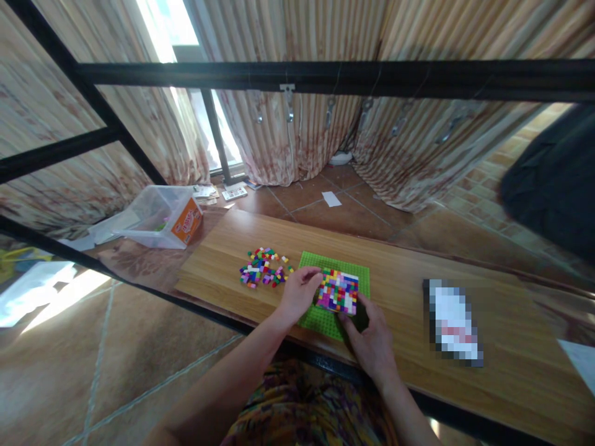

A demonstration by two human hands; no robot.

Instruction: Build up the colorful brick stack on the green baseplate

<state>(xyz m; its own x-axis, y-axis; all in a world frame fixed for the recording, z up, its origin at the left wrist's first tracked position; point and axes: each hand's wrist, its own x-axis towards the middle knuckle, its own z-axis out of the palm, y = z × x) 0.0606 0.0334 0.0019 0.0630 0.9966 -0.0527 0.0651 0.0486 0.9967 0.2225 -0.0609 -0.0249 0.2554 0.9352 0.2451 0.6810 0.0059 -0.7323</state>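
Note:
A multicoloured block of building bricks (338, 292) sits over a green baseplate (320, 320), made of small bricks packed tightly together. My left hand (302, 290) is at the block's left edge, thumb and fingers curled together; whatever is between the fingertips is hidden or too small to make out. At the lower right corner, my right hand (372, 334) grips the block, with the thumb along the near side and fingers along the right side. Loose bricks (263, 267) in many colours lie scattered on the wooden table (223, 248), left of the baseplate.
A blurred-out white and dark object (453, 322) lies on the table's right part. On the tiled floor beyond the left end stands a clear plastic bin (162, 217) with an orange label. A black metal bar (325, 77) crosses above the table, with curtains behind.

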